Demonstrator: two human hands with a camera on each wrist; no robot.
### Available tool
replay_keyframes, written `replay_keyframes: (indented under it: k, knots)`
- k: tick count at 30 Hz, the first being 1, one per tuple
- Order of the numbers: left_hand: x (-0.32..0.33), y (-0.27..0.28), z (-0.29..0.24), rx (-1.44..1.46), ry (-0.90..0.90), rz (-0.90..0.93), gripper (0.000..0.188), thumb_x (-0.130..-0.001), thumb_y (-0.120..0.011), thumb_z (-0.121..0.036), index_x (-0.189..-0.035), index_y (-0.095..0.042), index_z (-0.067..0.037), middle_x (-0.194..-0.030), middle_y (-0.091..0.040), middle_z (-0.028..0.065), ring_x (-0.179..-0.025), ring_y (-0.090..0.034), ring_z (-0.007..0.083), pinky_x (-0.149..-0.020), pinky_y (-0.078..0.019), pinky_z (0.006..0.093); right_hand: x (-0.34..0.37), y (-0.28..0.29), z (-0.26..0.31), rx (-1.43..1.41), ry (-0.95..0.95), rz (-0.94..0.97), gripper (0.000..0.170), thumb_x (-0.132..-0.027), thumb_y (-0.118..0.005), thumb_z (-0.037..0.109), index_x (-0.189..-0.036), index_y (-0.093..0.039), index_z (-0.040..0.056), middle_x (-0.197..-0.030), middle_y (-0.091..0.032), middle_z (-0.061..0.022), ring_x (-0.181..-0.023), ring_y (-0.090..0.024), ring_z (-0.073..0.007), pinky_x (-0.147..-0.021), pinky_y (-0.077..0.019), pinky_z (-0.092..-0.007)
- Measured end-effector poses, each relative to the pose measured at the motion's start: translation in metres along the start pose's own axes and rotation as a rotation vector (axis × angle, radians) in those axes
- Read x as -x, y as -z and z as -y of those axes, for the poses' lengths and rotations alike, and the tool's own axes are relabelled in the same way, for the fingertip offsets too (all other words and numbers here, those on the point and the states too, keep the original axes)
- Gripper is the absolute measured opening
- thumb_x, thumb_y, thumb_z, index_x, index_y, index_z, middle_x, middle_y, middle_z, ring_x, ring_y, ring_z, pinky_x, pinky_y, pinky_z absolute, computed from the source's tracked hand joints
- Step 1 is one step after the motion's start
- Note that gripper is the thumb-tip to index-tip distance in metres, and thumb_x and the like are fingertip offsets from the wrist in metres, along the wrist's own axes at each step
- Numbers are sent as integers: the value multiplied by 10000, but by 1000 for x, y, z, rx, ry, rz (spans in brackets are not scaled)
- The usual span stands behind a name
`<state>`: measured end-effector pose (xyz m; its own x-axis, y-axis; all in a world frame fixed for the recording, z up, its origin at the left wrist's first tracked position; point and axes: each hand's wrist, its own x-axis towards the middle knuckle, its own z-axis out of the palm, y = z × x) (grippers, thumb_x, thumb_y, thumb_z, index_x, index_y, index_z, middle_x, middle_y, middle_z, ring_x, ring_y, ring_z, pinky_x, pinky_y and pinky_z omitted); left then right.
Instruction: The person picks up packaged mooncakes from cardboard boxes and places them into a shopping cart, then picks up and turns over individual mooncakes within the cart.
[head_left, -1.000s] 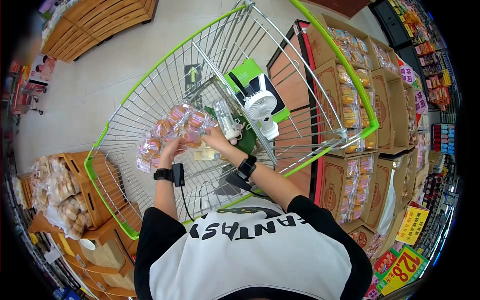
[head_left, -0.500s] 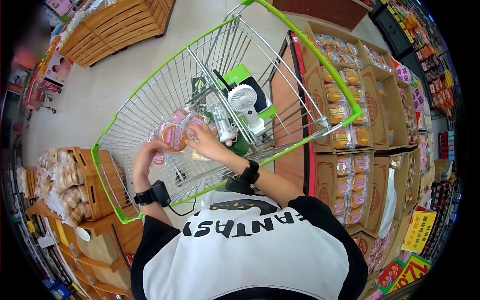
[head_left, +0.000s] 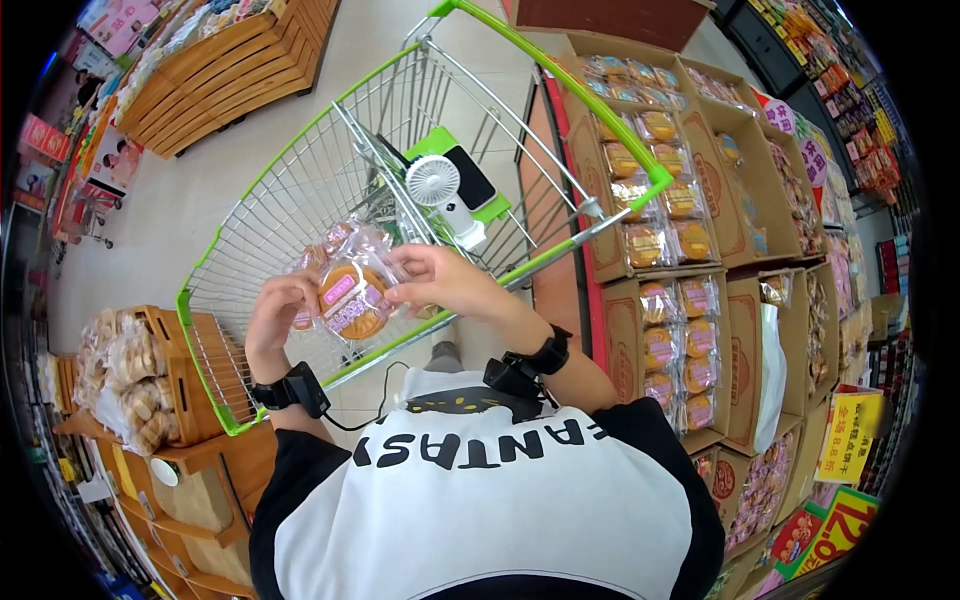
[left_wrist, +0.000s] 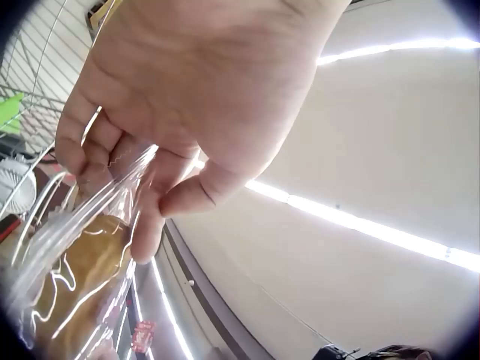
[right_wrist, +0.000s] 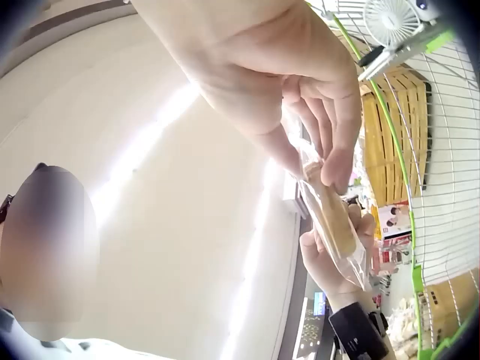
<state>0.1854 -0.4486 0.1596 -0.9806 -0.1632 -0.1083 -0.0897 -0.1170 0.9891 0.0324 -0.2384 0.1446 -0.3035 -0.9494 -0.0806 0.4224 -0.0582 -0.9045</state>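
A round golden cake (head_left: pixel 354 302) in a clear wrapper with a pink label is held up between both hands, over the near side of the trolley. My left hand (head_left: pixel 280 314) pinches the wrapper at its left edge. At the opposite edge, my right hand (head_left: pixel 445 282) grips the plastic between thumb and fingers. In the left wrist view, the crinkled wrapper (left_wrist: pixel 124 191) stretches between thumb and fingertips. The right wrist view shows the cake (right_wrist: pixel 331 214) edge-on, fairly thin. More wrapped cakes (head_left: pixel 338 238) lie behind it in the trolley, partly hidden.
The green-rimmed wire trolley (head_left: pixel 240 213) holds a white handheld fan (head_left: pixel 434 181) and a green box (head_left: pixel 490 208) with a dark phone-like panel. Cartons of packaged cakes (head_left: pixel 660 190) line the right. Bagged bread (head_left: pixel 130 385) sits on a wooden stand at the left.
Both hands have lifted one wrapped cake out of the pile and brought it nearer the body, its label facing up. The trolley has shifted left in view.
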Motion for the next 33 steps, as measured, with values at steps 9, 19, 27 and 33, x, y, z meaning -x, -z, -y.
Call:
replay_keyframes:
  k: [9, 19, 27, 33]
  knots:
    - [-31, -83, -9, -109, -21, 44, 315, -721, -503, -88, -1009, -557, 26, -916, -564, 94, -794, -532, 155, -731, -411, 248, 78, 31, 11, 11, 19, -76, 410, -742, -599, 44, -1103, -420, -31, -911, -553, -82, -781, -563, -121, -574, -521, -246]
    - [-67, -178, 1, 14, 9, 359, 593, -703, -621, -50, -1231, -353, -12, -905, -558, 59, -823, -531, 108, -732, -427, 229, 174, 59, 25, -8, 75, -404, 323, -794, -567, 133, -1075, -447, 28, -907, -559, -74, -802, -563, -130, -598, -490, -235]
    - [-96, -272, 20, 83, 6, 705, 645, -663, -625, -23, -1237, -332, -24, -798, -576, 62, -774, -542, 118, -704, -409, 223, 289, 77, 26, 260, -4, -249, 430, -820, -546, 177, -1191, -386, 30, -954, -570, -98, -867, -547, -145, -695, -464, -247]
    - [-104, -360, 18, -320, 96, 1039, 627, -616, -690, -5, -1180, -417, -38, -754, -600, 56, -707, -539, 83, -671, -415, 213, 334, 74, -5, 611, 7, -438, 423, -769, -609, 279, -1071, -484, 10, -891, -593, -110, -820, -562, -163, -704, -434, -262]
